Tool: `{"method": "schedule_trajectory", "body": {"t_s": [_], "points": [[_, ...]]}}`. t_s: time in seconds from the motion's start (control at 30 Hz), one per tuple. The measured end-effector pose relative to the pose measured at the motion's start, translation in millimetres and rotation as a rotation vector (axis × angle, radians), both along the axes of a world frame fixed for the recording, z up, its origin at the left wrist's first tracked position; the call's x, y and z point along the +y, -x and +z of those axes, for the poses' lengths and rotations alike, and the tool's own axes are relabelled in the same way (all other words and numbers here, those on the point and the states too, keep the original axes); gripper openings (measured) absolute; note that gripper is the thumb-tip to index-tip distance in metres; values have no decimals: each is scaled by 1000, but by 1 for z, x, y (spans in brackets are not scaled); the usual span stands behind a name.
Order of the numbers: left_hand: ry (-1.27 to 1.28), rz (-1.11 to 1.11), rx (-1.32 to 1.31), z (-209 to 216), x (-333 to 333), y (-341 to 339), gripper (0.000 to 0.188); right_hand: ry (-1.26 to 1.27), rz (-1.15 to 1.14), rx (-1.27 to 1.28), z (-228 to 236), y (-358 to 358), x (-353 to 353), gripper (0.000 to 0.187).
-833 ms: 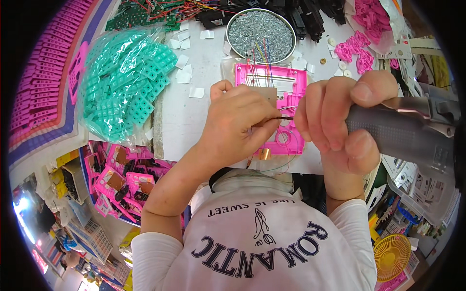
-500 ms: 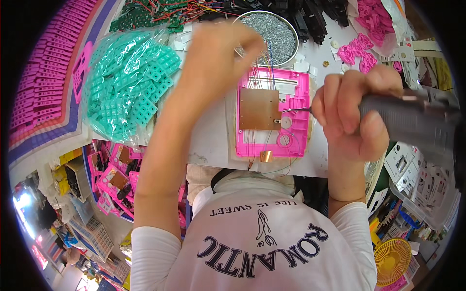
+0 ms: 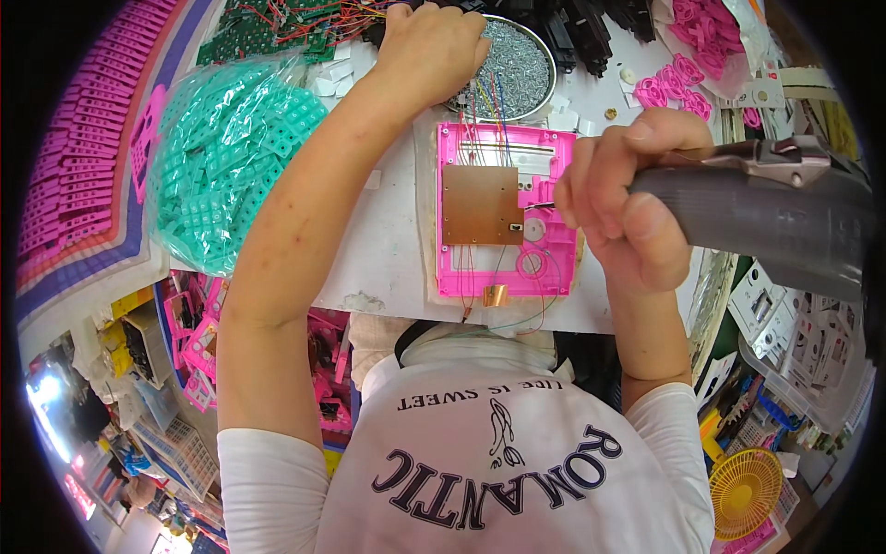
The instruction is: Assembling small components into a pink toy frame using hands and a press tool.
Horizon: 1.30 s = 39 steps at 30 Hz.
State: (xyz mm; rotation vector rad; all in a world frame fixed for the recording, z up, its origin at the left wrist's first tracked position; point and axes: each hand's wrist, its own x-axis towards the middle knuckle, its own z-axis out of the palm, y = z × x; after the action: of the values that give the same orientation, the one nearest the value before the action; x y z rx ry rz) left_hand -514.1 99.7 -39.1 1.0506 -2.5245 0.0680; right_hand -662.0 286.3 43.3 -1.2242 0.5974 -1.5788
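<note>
board already lies inside the pink shell, which stands uncovered; whether it is fastened, i cannot tell. at three o'clock, the right hand clamps its fingers round a grey driver; at eleven, the left hand curls by the dish, any grip hidden.

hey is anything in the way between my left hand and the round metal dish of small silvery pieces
Nothing visible: your bare left hand overlaps the left side of the round metal dish of small silvery pieces in this view. Thin coloured wires cross its near edge, nearer you than the hand.
</note>
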Motion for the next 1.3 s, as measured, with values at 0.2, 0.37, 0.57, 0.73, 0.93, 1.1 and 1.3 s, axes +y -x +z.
{"method": "schedule_trajectory", "body": {"t_s": [0.2, 0.37, 0.57, 0.73, 0.93, 1.1, 1.3], "points": [[-56, 30, 138, 25, -3, -8, 23, -17, -19, 10, -7, -7, -8, 39], [-94, 79, 81, 25, -5, -3, 20, -45, -35, -56, -13, -15, -11, 34], [-126, 35, 479, 35, 24, -22, 11, -52, -16, -34, -20, -17, -18, 33], [-434, -160, 335, 58, 148, -64, 10, -46, -30, -58, -22, -18, -17, 30], [-370, -143, 298, 27, 193, -71, 18, -26, -25, 237, -31, -18, -19, 21], [-411, -126, 308, 27, 194, -72, 14, 55, 42, 424, -33, -16, -23, 22], [-389, -125, 448, 17, 196, -73, 11, 7, 145, 178, -15, -19, -26, 36]]}}
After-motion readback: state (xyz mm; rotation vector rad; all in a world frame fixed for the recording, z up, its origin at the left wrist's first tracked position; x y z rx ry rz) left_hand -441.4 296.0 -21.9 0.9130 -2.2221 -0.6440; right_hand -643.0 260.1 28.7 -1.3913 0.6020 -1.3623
